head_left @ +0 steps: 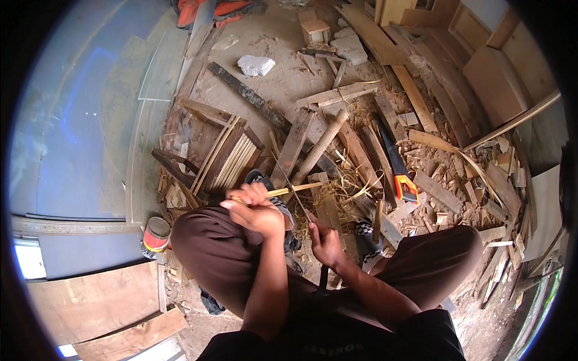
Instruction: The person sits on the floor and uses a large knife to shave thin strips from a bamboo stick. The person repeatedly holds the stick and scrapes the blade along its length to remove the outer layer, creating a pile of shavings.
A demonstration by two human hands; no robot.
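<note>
A person squats on a dirt floor [271, 72] strewn with wood offcuts, seen from above, both forearms coming up from the lower edge.

The left hand [256, 210] is closed in a fist around one end of a thin pale bamboo strip [295, 189]. The strip's long axis runs nearly level, from the fist out to the person's right, tilting slightly upward, and its free end hangs above the scraps. The left hand is the nearer one to the strip and the only one seen gripping it.

The right hand [325, 243] sits lower and to the right, just beside the left, closed around the handle of a slim blade [295, 195]. The blade angles up and to the left from the right hand toward the strip, appearing to meet it close to the left fist; whether edge and strip actually touch is too fine to tell.

Brown trousers cover both knees on either side of the hands. Ahead lies a bundle of thin slats [232, 159], a round wooden pole [322, 147], and curled shavings. An orange-handled handsaw [397, 165] lies to the right. A small red and white tin [156, 234] stands by the left knee.
</note>
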